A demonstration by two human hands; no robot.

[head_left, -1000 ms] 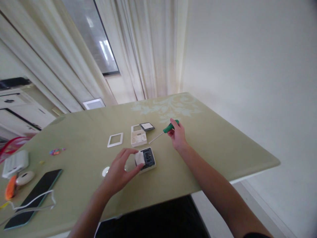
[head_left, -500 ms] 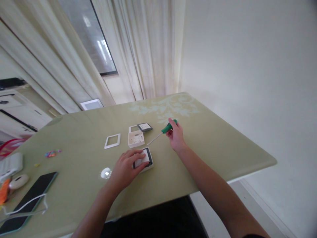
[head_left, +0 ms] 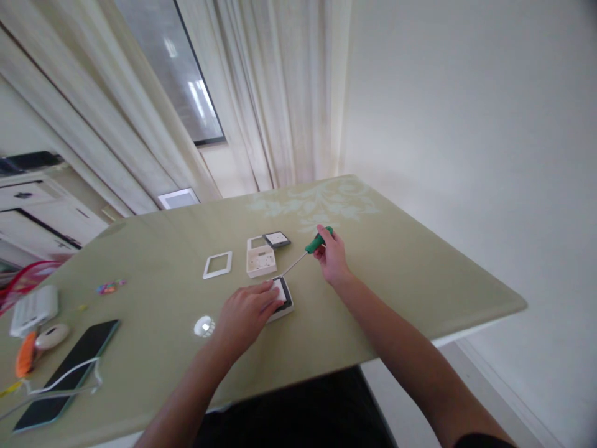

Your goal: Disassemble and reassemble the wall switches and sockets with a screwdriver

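My right grip (head_left: 332,254) clasps the screwdriver (head_left: 315,244); my left grip (head_left: 245,314) lies over the box (head_left: 288,303), hold unclear; I should brace it before applying force

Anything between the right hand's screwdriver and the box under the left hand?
Nothing visible blocks the screwdriver in the right hand: its tip is at the far edge of the near white box, contact unclear. The left hand covers the box's left part, but not the edge at the tip.
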